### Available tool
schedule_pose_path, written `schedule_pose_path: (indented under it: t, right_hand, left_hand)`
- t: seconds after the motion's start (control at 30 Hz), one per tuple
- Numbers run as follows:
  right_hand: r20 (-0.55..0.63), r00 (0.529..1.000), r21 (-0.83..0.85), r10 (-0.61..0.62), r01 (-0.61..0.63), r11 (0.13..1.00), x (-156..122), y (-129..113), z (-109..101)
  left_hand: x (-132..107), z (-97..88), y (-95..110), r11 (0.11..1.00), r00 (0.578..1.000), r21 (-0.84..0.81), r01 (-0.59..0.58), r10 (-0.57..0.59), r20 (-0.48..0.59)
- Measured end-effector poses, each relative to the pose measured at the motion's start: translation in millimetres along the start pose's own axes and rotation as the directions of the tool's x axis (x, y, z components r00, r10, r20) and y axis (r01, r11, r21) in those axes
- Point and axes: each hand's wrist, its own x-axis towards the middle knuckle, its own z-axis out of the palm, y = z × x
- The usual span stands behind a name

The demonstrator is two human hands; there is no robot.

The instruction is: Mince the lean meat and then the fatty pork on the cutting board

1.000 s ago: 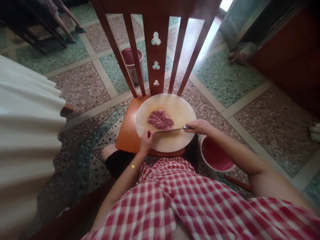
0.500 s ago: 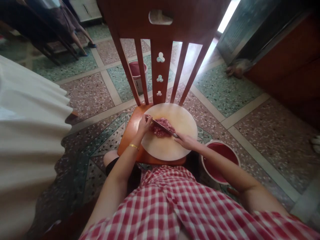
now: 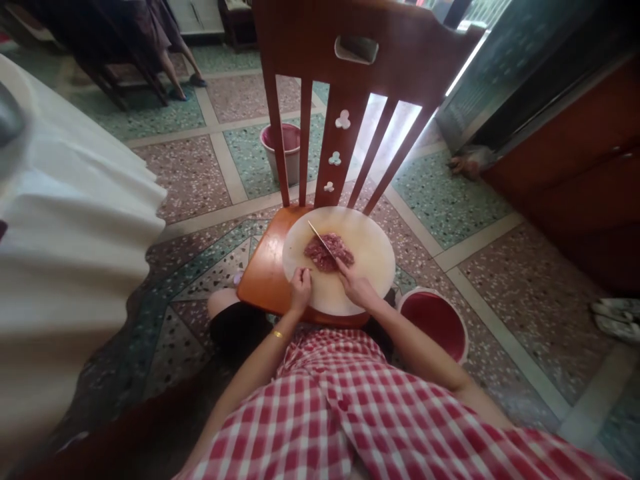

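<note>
A round pale cutting board [image 3: 373,263] lies on the seat of a wooden chair [image 3: 263,277]. A patch of minced red meat [image 3: 337,250] sits at the board's middle. My right hand [image 3: 356,288] grips the handle of a knife [image 3: 321,241], whose blade slants up and left over the meat. My left hand [image 3: 301,289] rests on the board's near left edge, fingers curled, apart from the blade, with a gold bangle on its wrist.
A red bucket [image 3: 436,321] stands on the tiled floor right of the chair, another pink bucket [image 3: 284,148] behind the chair back. White cloth [image 3: 65,253] hangs at the left. A wooden cabinet [image 3: 575,180] fills the right. Someone's legs [image 3: 173,60] show far back.
My left hand let go of the blade tip and drew back to the board's near edge. The knife swung from lying crosswise to pointing away over the meat. The camera tilted up.
</note>
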Motion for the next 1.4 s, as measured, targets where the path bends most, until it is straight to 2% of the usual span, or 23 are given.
schedule_pose_path:
  t: [0.07,0.13,0.2,0.27,0.33,0.4,0.57,0.6,0.7,0.77,0.83,0.97,1.13,1.2,1.33,1.4]
  right_hand:
    - [-0.072,0.997,0.032,-0.033,0.035,0.999,-2,-3,-8]
    - [-0.223,0.969,0.097,-0.102,0.126,0.987,-8,-9,-20]
    - [-0.306,0.944,0.127,-0.123,0.168,0.978,-12,-13,-22]
    - [-0.237,0.968,0.12,-0.088,0.119,0.986,-12,-11,-13]
    - [-0.089,0.995,0.094,-0.035,0.043,0.995,-11,-6,-2]
    - [-0.015,1.0,0.074,-0.016,0.018,0.997,-11,-5,2]
    - [-0.212,0.966,0.051,-0.148,0.162,0.986,-19,-20,-12]
    - [-0.214,0.966,0.041,-0.146,0.159,0.986,-20,-21,-10]
    - [-0.053,0.997,-0.024,-0.051,0.05,0.998,-18,-18,5]
    - [0.039,0.999,-0.055,0.001,0.001,0.999,-17,-15,9]
    - [0.009,0.999,-0.026,-0.037,0.037,0.999,-18,-16,4]
    - [-0.144,0.976,0.031,-0.161,0.167,0.986,-21,-25,-4]
    - [0.057,0.997,-0.096,-0.046,0.051,0.994,-24,-21,17]
    - [0.033,0.998,-0.083,-0.054,0.056,0.995,-27,-22,15]
    - [-0.108,0.983,-0.018,-0.151,0.15,0.989,-30,-29,5]
    - [-0.057,0.989,-0.027,-0.135,0.134,0.991,-30,-28,9]
  left_hand:
    - [-6,0.4,-5,1.0,0.999,0.0,0.0,0.0,0.038]
    - [-6,-1.0,-6,1.0,0.999,-0.007,0.001,0.0,0.043]
    - [-5,-2.6,-7,1.0,0.999,-0.011,0.003,-0.003,0.038]
    - [-4,-3.5,-7,1.0,1.0,-0.014,0.0,0.001,0.025]
    - [-4,-3.7,-8,1.0,1.0,-0.024,-0.007,0.007,0.012]
    - [-5,-3.8,-8,0.999,1.0,-0.044,-0.009,0.01,0.016]
    - [-4,-3.3,-8,0.993,1.0,-0.119,0.021,-0.021,0.001]
    - [-4,-3.0,-9,0.991,1.0,-0.132,0.027,-0.028,-0.009]
    - [-3,-2.1,-10,0.988,0.999,-0.148,0.038,-0.041,-0.019]
    - [-3,-1.9,-11,0.987,0.999,-0.152,0.042,-0.045,-0.018]
    - [-3,-1.9,-11,0.986,0.999,-0.163,0.035,-0.038,-0.015]
    - [-4,-2.3,-10,0.985,1.0,-0.172,0.013,-0.017,-0.017]
    - [-7,-4.0,-8,0.984,0.999,-0.174,0.032,-0.038,-0.029]
    - [-8,-4.8,-9,0.982,0.999,-0.185,0.039,-0.044,-0.025]
    - [-7,-5.3,-12,0.979,0.997,-0.197,0.045,-0.055,-0.046]
    - [-7,-5.2,-13,0.979,0.997,-0.195,0.055,-0.066,-0.048]
